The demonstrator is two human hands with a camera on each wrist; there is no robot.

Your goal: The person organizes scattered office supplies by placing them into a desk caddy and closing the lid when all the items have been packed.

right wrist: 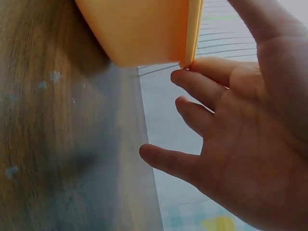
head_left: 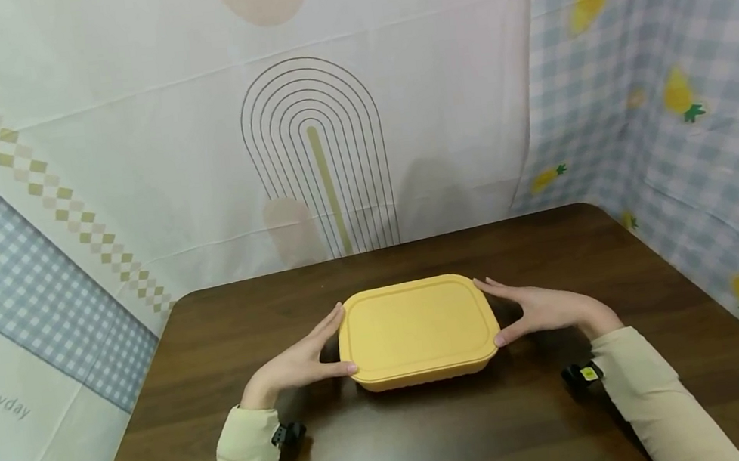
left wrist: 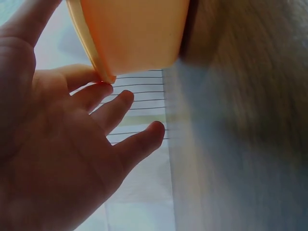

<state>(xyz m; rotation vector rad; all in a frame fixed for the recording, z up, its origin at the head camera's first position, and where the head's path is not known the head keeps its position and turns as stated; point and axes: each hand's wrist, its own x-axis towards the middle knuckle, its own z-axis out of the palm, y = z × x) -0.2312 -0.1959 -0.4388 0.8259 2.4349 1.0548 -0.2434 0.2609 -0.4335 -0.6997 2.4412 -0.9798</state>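
Note:
A yellow rectangular food container (head_left: 421, 380) stands on the table, its yellow lid (head_left: 422, 327) on top. At its left end, my left hand (head_left: 297, 359) holds the lid's rim, thumb at the front corner and index finger at the back. My right hand (head_left: 546, 308) does likewise at the right end. Both wrist views show the container's smooth side wall (left wrist: 137, 33) and fingertips touching under the lid's rim, while the other fingers spread out free. The container's inside is hidden.
The dark brown wooden table (head_left: 462, 440) has rounded far corners. Behind it hangs a white cloth (head_left: 198, 166) with an arch pattern. Checked cloth with pineapples (head_left: 675, 150) hangs on the right, and more checked cloth (head_left: 13, 225) on the left.

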